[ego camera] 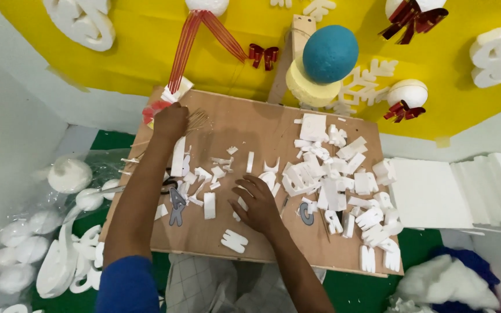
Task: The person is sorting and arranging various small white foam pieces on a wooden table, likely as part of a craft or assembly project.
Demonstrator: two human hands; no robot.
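A big yellow sheet point(146, 52) covers the wall behind the brown worktop point(262, 130). White foam blocks point(453, 191) lie off the worktop's right edge. A blue foam egg point(330, 53) sits on a pale yellow foam disc point(308, 90) just past the worktop's far edge. A heap of white foam letters and scraps point(337, 179) covers the right half of the worktop. White foam balls point(69, 175) lie on the floor off its left edge.

The left hand point(170, 122) is at the far left corner of the worktop. It is closed around a bunch of thin wooden sticks point(197, 120), which fan out to the right. Red ribbon strips point(188, 46) hang down the yellow sheet just above that corner.

The right hand point(256, 203) rests near the middle of the worktop. Its fingers are spread and bent, pressing down on small white foam pieces point(269, 178). Scissors point(166, 185) lie near the worktop's left edge, partly hidden by the left arm.
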